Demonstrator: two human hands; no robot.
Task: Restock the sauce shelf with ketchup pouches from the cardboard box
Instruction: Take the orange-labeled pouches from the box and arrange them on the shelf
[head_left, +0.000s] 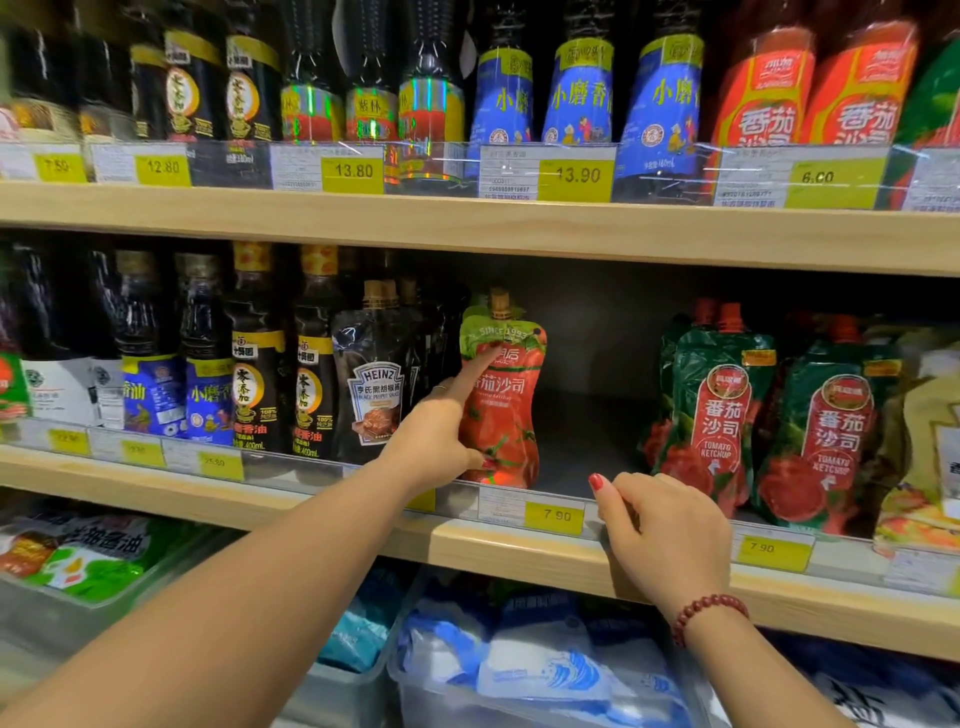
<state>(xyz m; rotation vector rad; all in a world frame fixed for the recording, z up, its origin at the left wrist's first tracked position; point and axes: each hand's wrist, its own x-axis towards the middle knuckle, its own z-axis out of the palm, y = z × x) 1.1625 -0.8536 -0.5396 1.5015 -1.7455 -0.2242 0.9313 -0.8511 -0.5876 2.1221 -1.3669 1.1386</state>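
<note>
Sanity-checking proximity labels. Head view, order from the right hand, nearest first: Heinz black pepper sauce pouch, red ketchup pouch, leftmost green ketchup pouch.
1. Leftmost green ketchup pouch, just behind the right hand.
2. Red ketchup pouch, left across the shelf gap.
3. Heinz black pepper sauce pouch, farthest left.

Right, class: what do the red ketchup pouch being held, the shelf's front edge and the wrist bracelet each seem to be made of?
Ketchup pouch: flexible plastic film, glossy; it creases and catches the light.
Shelf edge: pale wood or wood-look laminate, matt; faint grain shows.
Bracelet: dark red round beads, slightly glossy; stone, wood or plastic, unclear.
</note>
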